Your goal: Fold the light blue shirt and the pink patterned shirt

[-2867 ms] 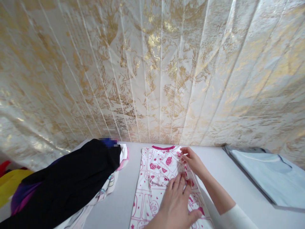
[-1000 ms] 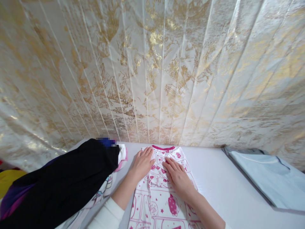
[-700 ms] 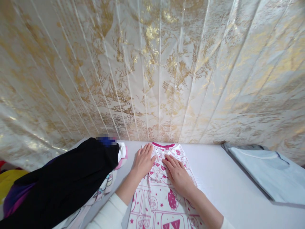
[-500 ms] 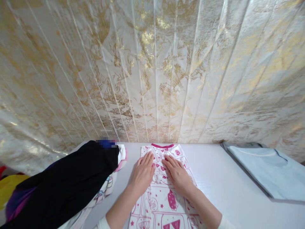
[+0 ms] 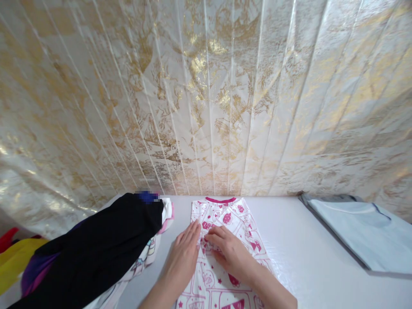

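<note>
A white shirt (image 5: 222, 214) with pink printed pictures and a dark pink neckband lies flat in front of me, its neck pointing away. My left hand (image 5: 183, 249) rests along the shirt's left edge, fingers stretched out and close together. On the middle of the fabric lies my right hand (image 5: 230, 251), its fingers slightly bent and pointing left toward the left hand. Neither hand lifts any cloth. The lower end of the shirt runs out of the picture.
To the left is a heap of clothes with a black garment (image 5: 96, 244) on top and a yellow cloth (image 5: 16, 262) beside it. Folded light blue clothing (image 5: 363, 231) lies over a grey piece at the right. A gold-patterned curtain (image 5: 206, 107) hangs behind the white table (image 5: 309, 262).
Both hands have slid down the shirt toward me, away from the neckband. The right hand has also moved left, closer to the left hand, and the left hand now lies along the edge.
</note>
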`<state>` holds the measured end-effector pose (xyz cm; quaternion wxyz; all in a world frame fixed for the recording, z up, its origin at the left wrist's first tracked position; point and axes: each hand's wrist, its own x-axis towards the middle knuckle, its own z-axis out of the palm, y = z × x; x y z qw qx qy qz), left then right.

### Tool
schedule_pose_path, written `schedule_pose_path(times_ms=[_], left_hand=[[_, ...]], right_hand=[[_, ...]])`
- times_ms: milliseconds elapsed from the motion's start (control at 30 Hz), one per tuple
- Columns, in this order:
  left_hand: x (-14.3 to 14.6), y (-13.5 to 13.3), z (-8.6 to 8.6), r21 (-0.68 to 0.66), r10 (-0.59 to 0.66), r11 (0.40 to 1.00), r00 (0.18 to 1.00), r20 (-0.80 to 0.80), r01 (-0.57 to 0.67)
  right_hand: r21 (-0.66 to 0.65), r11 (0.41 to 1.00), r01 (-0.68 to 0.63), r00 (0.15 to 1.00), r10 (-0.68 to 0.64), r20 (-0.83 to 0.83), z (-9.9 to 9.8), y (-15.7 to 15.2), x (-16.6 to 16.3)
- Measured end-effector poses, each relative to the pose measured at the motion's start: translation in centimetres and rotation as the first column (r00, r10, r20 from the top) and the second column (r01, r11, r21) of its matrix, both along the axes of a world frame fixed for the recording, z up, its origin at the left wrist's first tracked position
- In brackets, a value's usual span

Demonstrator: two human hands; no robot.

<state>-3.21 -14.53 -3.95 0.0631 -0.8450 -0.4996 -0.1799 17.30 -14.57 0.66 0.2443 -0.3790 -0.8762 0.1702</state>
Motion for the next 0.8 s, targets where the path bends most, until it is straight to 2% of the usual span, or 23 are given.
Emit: schedule_pose_path(times_ms=[167, 267, 400, 500, 667, 800], left_hand=[[-0.1, -3.2, -1.4, 0.116, 0.004, 0.993, 0.993, -0.114, 0.009], [0.2, -4.0, -1.1, 0.153, -0.001, 0.988, 0.987, -0.159, 0.026], [0.6, -4.4, -0.1, 0.188, 0.006, 0.982, 0.977, -0.213, 0.035], [0.8, -4.9, 0.5, 0.145, 0.007, 0.989, 0.980, -0.197, 0.022], [1.2, -5.8, 1.1, -0.005, 0.024, 1.000, 0.992, -0.120, -0.025], [1.5, -5.8, 1.8, -0.086, 0.053, 0.994, 0.993, -0.107, -0.062]], right_hand=[[0.014, 1.000, -0.018, 1.000, 0.018, -0.002, -0.4, 0.1, -0.2], [0.040, 0.999, 0.037, 0.999, -0.037, 0.004, -1.0, 0.3, -0.8], [0.104, 0.977, 0.184, 0.981, -0.189, 0.044, -1.9, 0.6, -2.2], [0.127, 0.966, 0.223, 0.973, -0.229, 0.032, -2.4, 0.7, -2.6], [0.090, 0.969, 0.229, 0.973, -0.225, -0.050, -2.7, 0.5, -2.4], [0.053, 0.976, 0.212, 0.977, -0.210, -0.031, -2.2, 0.4, -2.6]])
